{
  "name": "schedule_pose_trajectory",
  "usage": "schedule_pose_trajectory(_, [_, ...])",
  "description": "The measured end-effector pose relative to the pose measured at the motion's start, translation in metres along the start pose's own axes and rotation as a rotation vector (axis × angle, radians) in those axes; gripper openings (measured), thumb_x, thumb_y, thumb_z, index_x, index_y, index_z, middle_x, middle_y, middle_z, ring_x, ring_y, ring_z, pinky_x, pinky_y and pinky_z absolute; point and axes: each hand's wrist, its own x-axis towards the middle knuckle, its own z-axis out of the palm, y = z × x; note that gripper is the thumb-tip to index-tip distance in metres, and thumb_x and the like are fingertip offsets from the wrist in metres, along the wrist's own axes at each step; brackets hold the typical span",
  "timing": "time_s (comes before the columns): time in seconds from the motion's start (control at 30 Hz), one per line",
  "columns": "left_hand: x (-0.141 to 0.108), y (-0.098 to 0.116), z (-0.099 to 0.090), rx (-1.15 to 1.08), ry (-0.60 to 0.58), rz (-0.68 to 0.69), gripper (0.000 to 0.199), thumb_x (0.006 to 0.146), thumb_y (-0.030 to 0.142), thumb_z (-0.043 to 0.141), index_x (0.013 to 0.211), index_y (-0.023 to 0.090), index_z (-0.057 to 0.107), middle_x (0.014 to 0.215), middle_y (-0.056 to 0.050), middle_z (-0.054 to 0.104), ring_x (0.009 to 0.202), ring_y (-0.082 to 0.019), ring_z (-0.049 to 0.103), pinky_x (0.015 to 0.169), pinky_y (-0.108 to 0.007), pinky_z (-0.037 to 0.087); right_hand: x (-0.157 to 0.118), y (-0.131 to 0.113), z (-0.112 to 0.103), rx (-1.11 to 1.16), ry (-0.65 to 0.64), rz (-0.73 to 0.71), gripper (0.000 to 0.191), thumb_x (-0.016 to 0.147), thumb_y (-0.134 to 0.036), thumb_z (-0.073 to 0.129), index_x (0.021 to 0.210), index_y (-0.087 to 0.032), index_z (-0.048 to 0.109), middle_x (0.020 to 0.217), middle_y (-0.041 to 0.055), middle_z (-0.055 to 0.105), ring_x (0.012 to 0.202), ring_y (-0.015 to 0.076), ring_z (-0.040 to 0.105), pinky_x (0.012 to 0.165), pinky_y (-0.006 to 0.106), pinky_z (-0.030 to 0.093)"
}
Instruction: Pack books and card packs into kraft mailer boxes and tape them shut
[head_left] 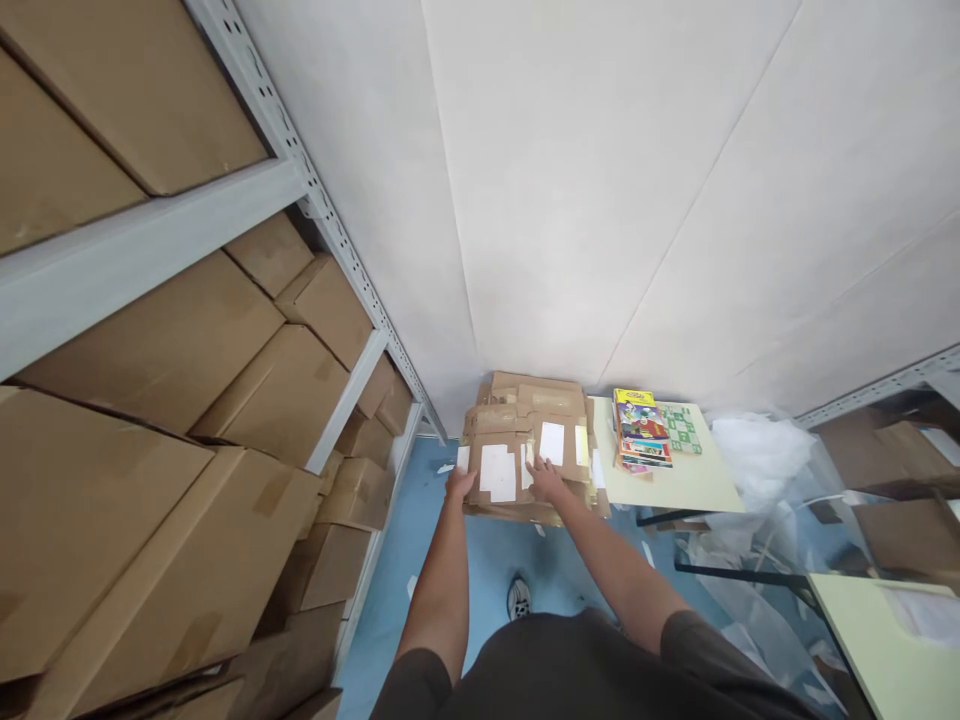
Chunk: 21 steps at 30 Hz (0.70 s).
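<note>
While both arms reach forward and down, the left hand point(459, 484) rests against the left edge of a stack of flattened cardboard boxes point(525, 445), and the right hand point(546, 478) lies flat on top of it near the front. The left fingers curl over the stack's edge, though whether they actually grip it is too small to tell; the right fingers are spread open, pressing on the cardboard and holding nothing.

The stack is brown, uneven and layered, with strips of tan packing tape across the sheets. Three white labels show on the upper faces: a larger one near the left hand, one in the middle and a narrow one towards the right. It stands at the foot of the white wall point(600, 180), partly over the left end of a pale yellow tabletop point(675, 480), with blue floor point(420, 540) just in front of it.

On that tabletop, just right of the stack, lies one small pile of colourful books point(641, 430); a green-patterned sheet point(682, 428) touches it. A second pale tabletop point(885, 630) shows at the lower right. Crumpled clear plastic point(757, 460) lies between the two. A grey metal shelf point(150, 230) on the left carries many closed cartons point(150, 350) over several levels.
</note>
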Motion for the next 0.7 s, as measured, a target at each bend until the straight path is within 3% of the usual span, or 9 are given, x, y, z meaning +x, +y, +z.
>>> schedule_pose_trajectory(0.1, [0.004,0.003,-0.003,-0.019,0.03,0.005,0.051,0.072,0.028,0.085,0.118,0.015,0.068,0.126,-0.023,0.075,0.13,-0.041,0.065,0.105,-0.045,0.051,0.005,0.006,0.0,-0.012,-0.004,0.005,0.088,0.087,-0.022,0.068,0.168,-0.026,0.034,0.178,0.0151,0.017,0.164,0.0423,0.015,0.127,0.061,0.023])
schedule_pose_trajectory(0.23, [0.009,0.015,-0.003,-0.083,0.041,0.043,0.045,0.074,0.022,0.079,0.118,0.019,0.069,0.123,-0.016,0.076,0.125,-0.034,0.067,0.102,-0.04,0.052,0.008,0.019,0.003,0.168,0.135,-0.012,0.083,0.085,-0.018,0.066,0.165,-0.019,0.042,0.174,0.0169,0.031,0.162,0.0381,0.024,0.129,0.053,0.026])
schedule_pose_trajectory(0.33, [0.017,0.033,0.001,-0.15,0.034,0.071,0.051,0.073,0.018,0.075,0.123,0.019,0.065,0.124,-0.014,0.075,0.119,-0.03,0.069,0.097,-0.035,0.053,0.009,0.028,0.002,0.285,0.233,-0.008,0.078,0.088,-0.019,0.06,0.165,-0.018,0.042,0.17,0.016,0.04,0.161,0.0335,0.03,0.13,0.049,0.027])
schedule_pose_trajectory(0.43, [0.023,0.05,0.004,-0.205,0.014,0.089,0.058,0.066,0.014,0.076,0.123,0.018,0.063,0.123,-0.015,0.074,0.117,-0.029,0.069,0.095,-0.034,0.052,0.011,0.035,-0.001,0.368,0.284,0.01,0.08,0.088,-0.021,0.06,0.164,-0.012,0.041,0.169,0.0179,0.042,0.161,0.0345,0.029,0.132,0.05,0.022])
schedule_pose_trajectory(0.6, [0.02,0.066,-0.013,-0.271,-0.104,0.089,0.059,0.059,0.02,0.082,0.115,0.019,0.063,0.108,-0.01,0.075,0.096,-0.027,0.072,0.085,-0.036,0.055,0.013,0.043,-0.009,0.699,0.321,0.029,0.084,0.079,-0.031,0.076,0.159,-0.026,0.05,0.159,0.011,0.056,0.153,0.0357,0.043,0.129,0.054,0.03])
schedule_pose_trajectory(0.7, [0.01,0.084,-0.036,-0.382,-0.284,0.193,0.054,0.056,0.026,0.085,0.105,0.019,0.063,0.104,-0.006,0.075,0.093,-0.025,0.071,0.083,-0.034,0.055,0.01,0.044,-0.016,0.961,0.29,0.028,0.09,0.073,-0.041,0.082,0.156,-0.029,0.051,0.155,0.0117,0.058,0.145,0.0357,0.054,0.122,0.057,0.039])
